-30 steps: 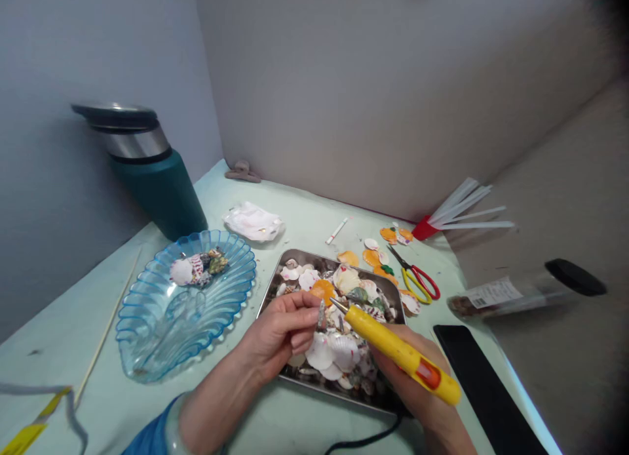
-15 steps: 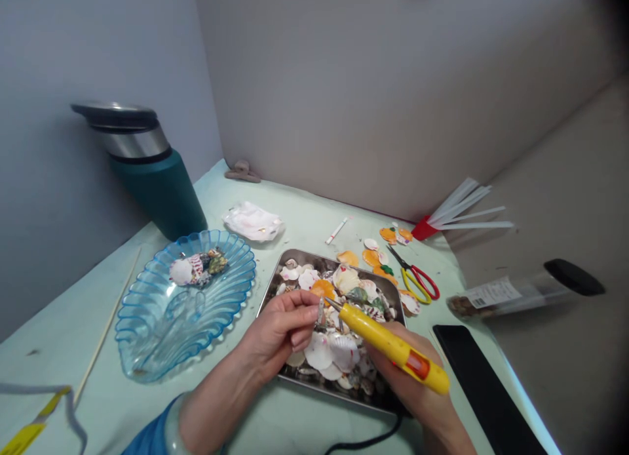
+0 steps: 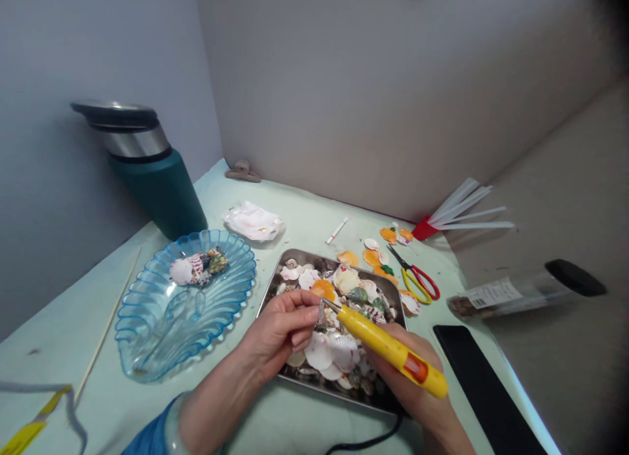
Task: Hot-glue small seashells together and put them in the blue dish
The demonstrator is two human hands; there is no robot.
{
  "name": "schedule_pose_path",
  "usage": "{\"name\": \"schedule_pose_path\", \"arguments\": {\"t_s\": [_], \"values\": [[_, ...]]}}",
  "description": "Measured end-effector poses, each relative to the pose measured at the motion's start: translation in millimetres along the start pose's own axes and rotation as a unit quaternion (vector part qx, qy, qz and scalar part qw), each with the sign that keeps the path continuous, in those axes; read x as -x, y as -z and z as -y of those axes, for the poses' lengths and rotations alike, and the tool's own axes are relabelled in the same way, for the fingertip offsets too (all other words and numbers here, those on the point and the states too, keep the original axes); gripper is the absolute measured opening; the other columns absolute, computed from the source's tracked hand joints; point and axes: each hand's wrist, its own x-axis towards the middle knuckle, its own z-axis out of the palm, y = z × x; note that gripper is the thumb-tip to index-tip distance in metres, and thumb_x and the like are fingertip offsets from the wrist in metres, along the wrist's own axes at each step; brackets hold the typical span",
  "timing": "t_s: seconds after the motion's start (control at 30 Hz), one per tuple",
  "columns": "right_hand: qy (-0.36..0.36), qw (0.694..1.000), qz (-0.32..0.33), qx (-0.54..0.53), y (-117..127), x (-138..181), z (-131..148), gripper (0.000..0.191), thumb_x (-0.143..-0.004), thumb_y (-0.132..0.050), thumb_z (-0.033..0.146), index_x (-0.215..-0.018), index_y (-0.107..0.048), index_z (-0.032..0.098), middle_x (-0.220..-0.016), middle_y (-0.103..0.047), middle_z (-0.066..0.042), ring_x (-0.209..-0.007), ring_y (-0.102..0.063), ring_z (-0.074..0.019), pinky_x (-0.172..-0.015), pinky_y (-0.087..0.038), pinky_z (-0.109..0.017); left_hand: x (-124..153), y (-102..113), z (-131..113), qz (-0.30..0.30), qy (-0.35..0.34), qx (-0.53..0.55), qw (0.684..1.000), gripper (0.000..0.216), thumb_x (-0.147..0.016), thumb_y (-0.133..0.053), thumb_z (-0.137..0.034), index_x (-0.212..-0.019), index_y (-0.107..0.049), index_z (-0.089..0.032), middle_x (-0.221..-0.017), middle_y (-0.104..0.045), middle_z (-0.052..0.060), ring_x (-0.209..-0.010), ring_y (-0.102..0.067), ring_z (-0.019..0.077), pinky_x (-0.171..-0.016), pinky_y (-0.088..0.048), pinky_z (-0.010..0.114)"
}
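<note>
My left hand pinches a small slender shell between thumb and fingers, above a metal tray filled with several seashells. In my right hand is a yellow glue gun with an orange trigger. Its metal tip touches the small shell. A black cord trails from the gun toward the table's near edge.
A blue shell-shaped glass dish with a few shells lies left of the tray. Behind it stands a teal flask. Red-and-yellow scissors, loose orange shells, glue sticks, a clear tube and a black phone sit at right.
The glue gun has slid a little leftward, bringing its tip from just beside the small shell onto it. My left hand stays in place.
</note>
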Motion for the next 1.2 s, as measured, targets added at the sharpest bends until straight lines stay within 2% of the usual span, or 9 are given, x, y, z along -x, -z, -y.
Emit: {"name": "schedule_pose_path", "arguments": {"t_s": [0.27, 0.4, 0.67, 0.9, 1.07, 1.2], "values": [[0.022, 1.000, 0.016, -0.006, 2.6, -2.1, 4.7, 0.010, -0.085, -0.062, 0.029, -0.080, -0.066, 0.020, -0.068, -0.070, 0.000, -0.054, -0.064, -0.0147, -0.053, -0.051, -0.023, 0.0, 2.0, 2.3, -0.002, -0.006, -0.017, 1.000, 0.033, -0.058, -0.085, -0.026, -0.077, -0.062, -0.012, -0.045, -0.046, -0.008, -0.033, -0.029, -0.0003, -0.038, -0.015, 0.017], [0.031, 0.999, 0.012, -0.007, 3.7, -1.1, 3.9, 0.010, -0.086, -0.062, 0.030, -0.084, -0.066, 0.021, -0.073, -0.072, -0.002, -0.059, -0.067, -0.0163, -0.055, -0.052, -0.024, 0.4, 1.4, 1.7, -0.006, -0.015, -0.024, 1.000, 0.033, -0.057, -0.085, -0.026, -0.076, -0.061, -0.012, -0.046, -0.047, -0.008, -0.034, -0.029, -0.0005, -0.039, -0.014, 0.017], [0.065, 0.998, 0.012, 0.021, 3.8, -4.3, 2.3, 0.012, -0.089, -0.059, 0.031, -0.088, -0.065, 0.021, -0.070, -0.072, -0.004, -0.059, -0.068, -0.0196, -0.054, -0.054, -0.028, 1.4, -1.3, 1.1, -0.011, -0.021, -0.041, 0.999, 0.032, -0.059, -0.084, -0.027, -0.075, -0.061, -0.012, -0.046, -0.046, -0.008, -0.034, -0.029, -0.0002, -0.040, -0.014, 0.018], [0.089, 0.996, -0.013, 0.030, 4.8, -1.3, 0.0, 0.011, -0.091, -0.058, 0.031, -0.093, -0.065, 0.023, -0.073, -0.073, -0.004, -0.061, -0.069, -0.0207, -0.055, -0.053, -0.029, 1.2, -2.2, -0.5, -0.017, -0.024, -0.047, 0.998, 0.033, -0.058, -0.084, -0.027, -0.075, -0.060, -0.011, -0.055, -0.054, -0.004, -0.035, -0.030, -0.0010, -0.041, -0.013, 0.019], [0.115, 0.993, 0.004, 0.025, 4.7, -3.6, -0.1, 0.026, -0.092, -0.053, 0.044, -0.097, -0.065, 0.021, -0.068, -0.070, -0.004, -0.057, -0.066, -0.0192, -0.051, -0.049, -0.029, 1.4, -1.7, 0.5, -0.030, -0.029, -0.061, 0.997, 0.034, -0.058, -0.084, -0.029, -0.076, -0.060, -0.012, -0.047, -0.047, -0.008, -0.035, -0.031, 0.0000, -0.041, -0.013, 0.019], [0.132, 0.991, 0.010, 0.023, 2.8, -8.7, 4.0, 0.036, -0.094, -0.047, 0.050, -0.094, -0.066, 0.018, -0.063, -0.068, -0.004, -0.051, -0.061, -0.0166, -0.048, -0.044, -0.028, 1.4, -1.4, 1.6, -0.035, -0.032, -0.068, 0.997, 0.036, -0.057, -0.084, -0.030, -0.077, -0.060, -0.012, -0.047, -0.047, -0.008, -0.035, -0.031, 0.0002, -0.040, -0.012, 0.019]]}}
